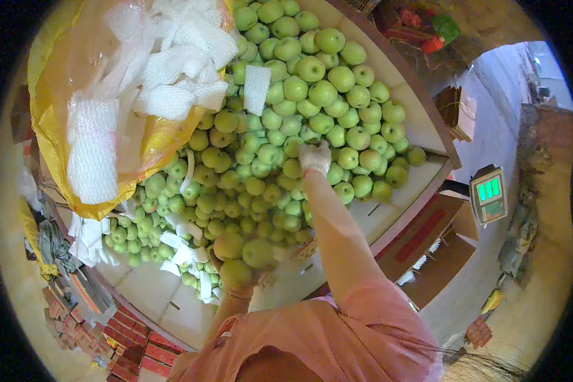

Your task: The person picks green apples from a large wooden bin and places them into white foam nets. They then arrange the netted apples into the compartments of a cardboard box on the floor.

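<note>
My left hand [240, 290] is close to my body, cradling three green apples [235, 273] that cover most of its palm and fingers. My right hand [316, 158], in a white knit glove, reaches out onto a big pile of green apples [322, 93]. Its fingers point away from me and touch fruit there; their tips are hidden, so a grip cannot be made out. A white foam net sleeve [257, 90] lies on the pile beyond that hand. More foam sleeves [184, 253] are scattered over the apples on the left.
A yellow bag [193, 126] full of white foam nets [172, 71] rests at the upper left. The pale tabletop [148, 296] has a raised edge. To the right stand a lit scale display [490, 193] and an open cardboard box [434, 253]. Red boxes [129, 334] sit at the lower left.
</note>
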